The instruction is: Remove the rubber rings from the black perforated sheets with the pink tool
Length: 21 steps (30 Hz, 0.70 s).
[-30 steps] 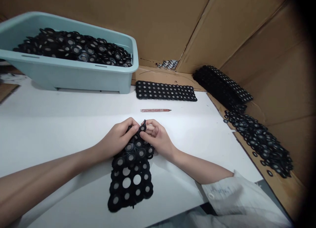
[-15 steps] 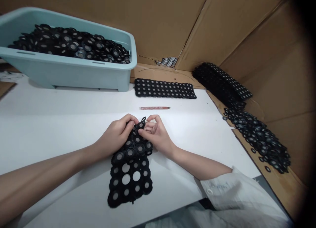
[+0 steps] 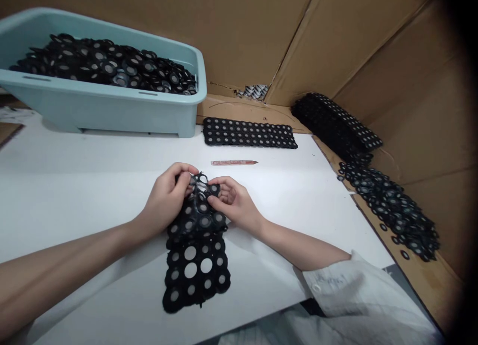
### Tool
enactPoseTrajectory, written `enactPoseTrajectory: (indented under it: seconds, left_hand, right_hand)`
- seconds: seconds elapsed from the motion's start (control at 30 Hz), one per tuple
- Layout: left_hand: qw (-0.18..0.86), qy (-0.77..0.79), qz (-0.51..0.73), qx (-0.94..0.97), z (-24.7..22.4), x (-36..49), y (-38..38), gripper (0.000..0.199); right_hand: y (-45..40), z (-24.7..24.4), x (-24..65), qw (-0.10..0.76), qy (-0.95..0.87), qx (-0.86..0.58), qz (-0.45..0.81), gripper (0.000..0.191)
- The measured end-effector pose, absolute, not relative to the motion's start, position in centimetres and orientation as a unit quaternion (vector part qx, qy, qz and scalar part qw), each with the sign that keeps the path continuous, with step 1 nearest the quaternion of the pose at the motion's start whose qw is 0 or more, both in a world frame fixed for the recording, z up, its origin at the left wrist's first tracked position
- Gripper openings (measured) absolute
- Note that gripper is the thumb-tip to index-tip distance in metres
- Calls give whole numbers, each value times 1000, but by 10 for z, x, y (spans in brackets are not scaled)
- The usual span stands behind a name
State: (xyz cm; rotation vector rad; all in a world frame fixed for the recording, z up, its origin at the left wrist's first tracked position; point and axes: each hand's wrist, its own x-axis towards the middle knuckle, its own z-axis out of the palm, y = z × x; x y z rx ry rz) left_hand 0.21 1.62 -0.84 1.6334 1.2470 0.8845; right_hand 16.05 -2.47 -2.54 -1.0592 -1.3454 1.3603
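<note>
Touching left hand [image 3: 167, 191] and right hand [image 3: 239, 206], the black sheet [image 3: 197, 234] lies between.

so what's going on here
A person's left hand and right hand both pinch the far end of a black sheet over a white table. Beyond the hands lie a pencil and a second sheet. A blue bin of black discs stands at the far left, and a loose pile lies on the right.
</note>
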Motion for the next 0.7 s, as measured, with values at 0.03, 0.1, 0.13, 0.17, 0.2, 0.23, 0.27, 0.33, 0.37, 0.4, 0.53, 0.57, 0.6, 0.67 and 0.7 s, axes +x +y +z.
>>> enactPoseTrajectory:
  seconds: [0.03, 0.1, 0.13, 0.17, 0.2, 0.23, 0.27, 0.33, 0.37, 0.4, 0.53, 0.57, 0.6, 0.67, 0.7]
  left_hand:
    - [441, 506, 379, 637, -7, 2, 16, 20]
    - [444, 507, 405, 619, -4, 3, 17, 20]
    - [447, 505, 410, 614, -3, 3, 17, 20]
    - [452, 503, 414, 609, -2, 4, 17, 21]
    - [457, 502, 419, 603, -2, 4, 16, 20]
    - [460, 500, 426, 597, -2, 5, 16, 20]
    - [465, 501, 433, 588, -2, 5, 16, 19]
    - [490, 508, 434, 560, -4, 5, 16, 18]
    - [513, 515, 426, 539, -5, 5, 17, 19]
    - [540, 519, 417, 514, -7, 4, 18, 20]
    - [608, 493, 453, 428, -12, 0, 30, 18]
    - [603, 480, 476, 423, -12, -1, 33, 17]
    - [590, 471, 494, 431, -11, -2, 35, 15]
    - [546, 464, 495, 492, -5, -3, 35, 14]
    - [516, 462, 480, 538, -1, -2, 32, 16]
  right_hand:
    - [-24, -26, 160, 459, -548, -428, 553, 27]
    - [-24, -26, 160, 460, -550, -424, 553, 27]
    - [-24, -26, 159, 462, -550, -423, 552, 27]
    - [-24, -27, 159, 465, -550, -424, 549, 27]
    - [-24, -27, 159, 468, -549, -425, 546, 27]
    - [-23, -27, 158, 472, -548, -427, 542, 27]
    - [-23, -27, 158, 476, -548, -431, 536, 27]
    - [-23, -28, 158, 480, -546, -446, 522, 27]
    - [-23, -28, 158, 481, -542, -458, 514, 26]
    - [-23, -29, 158, 482, -537, -473, 506, 24]
    - [-22, -29, 160, 487, -517, -526, 467, 12]
    - [-22, -29, 161, 491, -515, -533, 458, 11]
    - [-21, -28, 161, 495, -513, -537, 451, 12]
    - [-21, -26, 162, 504, -514, -534, 443, 13]
    - [-20, -25, 162, 508, -517, -529, 440, 12]
